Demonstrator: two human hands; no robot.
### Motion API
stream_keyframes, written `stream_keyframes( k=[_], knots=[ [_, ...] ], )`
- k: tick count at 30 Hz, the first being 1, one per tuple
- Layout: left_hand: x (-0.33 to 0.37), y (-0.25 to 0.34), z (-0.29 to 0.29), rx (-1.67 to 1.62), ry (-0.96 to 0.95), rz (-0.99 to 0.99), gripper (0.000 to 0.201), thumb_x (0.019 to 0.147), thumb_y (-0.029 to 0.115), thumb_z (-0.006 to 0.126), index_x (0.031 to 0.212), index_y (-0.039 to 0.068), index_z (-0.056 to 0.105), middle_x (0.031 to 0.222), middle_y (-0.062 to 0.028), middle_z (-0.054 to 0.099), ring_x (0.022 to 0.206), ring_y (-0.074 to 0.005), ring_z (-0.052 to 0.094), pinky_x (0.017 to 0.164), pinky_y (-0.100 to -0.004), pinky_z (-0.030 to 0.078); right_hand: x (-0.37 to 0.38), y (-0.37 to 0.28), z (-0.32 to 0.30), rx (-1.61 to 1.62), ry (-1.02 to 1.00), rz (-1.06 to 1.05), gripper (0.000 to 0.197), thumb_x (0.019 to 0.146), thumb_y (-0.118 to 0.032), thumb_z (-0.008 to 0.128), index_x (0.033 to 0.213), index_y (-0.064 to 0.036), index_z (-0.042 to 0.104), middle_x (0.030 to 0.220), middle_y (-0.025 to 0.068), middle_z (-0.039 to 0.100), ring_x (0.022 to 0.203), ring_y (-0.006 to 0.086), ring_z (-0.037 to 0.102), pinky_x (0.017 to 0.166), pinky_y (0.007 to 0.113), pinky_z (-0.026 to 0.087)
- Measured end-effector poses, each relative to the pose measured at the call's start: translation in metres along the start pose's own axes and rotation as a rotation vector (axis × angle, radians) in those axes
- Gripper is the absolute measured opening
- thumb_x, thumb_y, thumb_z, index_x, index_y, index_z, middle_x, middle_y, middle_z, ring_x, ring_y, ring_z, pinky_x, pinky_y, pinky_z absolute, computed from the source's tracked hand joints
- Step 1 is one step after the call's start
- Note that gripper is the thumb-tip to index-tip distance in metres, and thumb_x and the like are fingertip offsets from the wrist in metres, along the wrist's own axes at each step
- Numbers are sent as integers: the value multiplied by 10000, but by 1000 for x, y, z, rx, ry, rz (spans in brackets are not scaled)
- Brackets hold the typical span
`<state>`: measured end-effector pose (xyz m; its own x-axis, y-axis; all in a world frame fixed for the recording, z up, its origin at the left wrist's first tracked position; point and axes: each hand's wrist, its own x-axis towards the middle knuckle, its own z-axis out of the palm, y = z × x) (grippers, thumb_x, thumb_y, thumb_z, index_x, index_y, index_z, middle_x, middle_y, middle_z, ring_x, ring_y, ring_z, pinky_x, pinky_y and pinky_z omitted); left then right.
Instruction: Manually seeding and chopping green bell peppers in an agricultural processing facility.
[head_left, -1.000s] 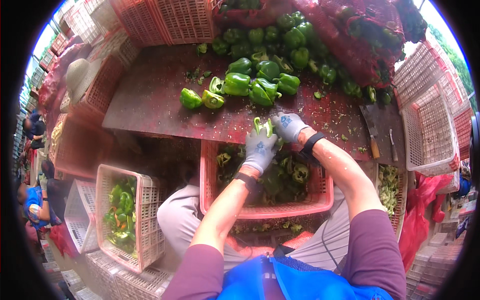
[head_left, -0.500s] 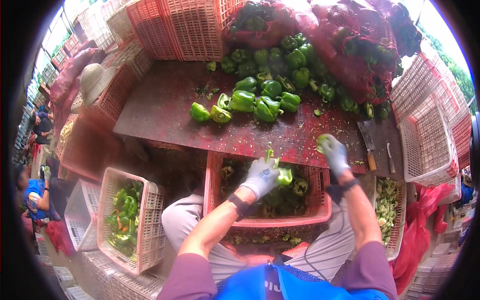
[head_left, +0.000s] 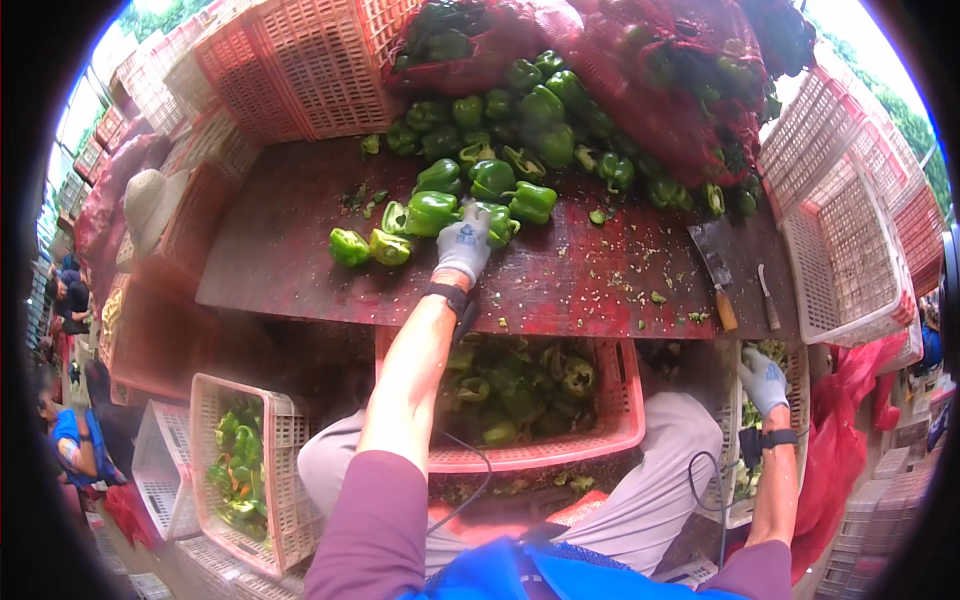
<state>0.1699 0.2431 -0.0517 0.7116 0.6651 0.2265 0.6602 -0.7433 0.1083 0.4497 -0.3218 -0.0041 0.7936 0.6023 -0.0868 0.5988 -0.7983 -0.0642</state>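
Note:
My left hand (head_left: 466, 245), in a pale work glove, reaches onto the dark red tabletop. Its fingers are closed on a green bell pepper (head_left: 500, 226) at the near side of a small group. Beside it lie another whole pepper (head_left: 433, 213) and two cut pieces, one of them a pepper half (head_left: 349, 247). My right hand (head_left: 764, 380), also gloved, is low at the right, over a crate of pale green trimmings (head_left: 746, 488). Its fingers look stretched out, with nothing visible in them. Between my knees, a red crate (head_left: 628, 395) contains several green peppers.
On the tabletop (head_left: 290, 230) at right lie a cleaver (head_left: 713, 268) and a small knife (head_left: 768, 296). Red mesh sacks (head_left: 650, 60) of peppers stand at the back. A tilted crate (head_left: 292, 470) with peppers is at left; an upright crate (head_left: 835, 255) is at right.
My left hand has left the red crate and moved up onto the peppers on the table. My right hand has gone from the table's edge down to the trimmings crate; its green piece no longer shows.

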Motion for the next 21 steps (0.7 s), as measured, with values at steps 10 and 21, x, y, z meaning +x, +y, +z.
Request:
stream_keyframes(
  k=[10, 21],
  knots=[
    [-98, -11, 0, -277, 126, 153, 222, 806, 126, 756, 965, 114, 602, 1062, -96, 636, 844, -385, 679, 704, -488, 556, 43, -306, -9, 468, -293, -539, 426, 942, -349, 619, 1296, -114, 653, 1135, 177, 731, 1068, 361, 696, 920, 446, 535],
    [-166, -7, 0, -292, 166, 184, 130, 818, 104, 697, 907, 128, 605, 1009, -76, 640, 750, -338, 688, 634, -452, 558, 81, -435, 37, 140, 161, -685, 495, 872, -235, 686, 1349, -326, 587, 1323, 148, 560, 1080, 388, 636, 904, 498, 543]
  ],
)
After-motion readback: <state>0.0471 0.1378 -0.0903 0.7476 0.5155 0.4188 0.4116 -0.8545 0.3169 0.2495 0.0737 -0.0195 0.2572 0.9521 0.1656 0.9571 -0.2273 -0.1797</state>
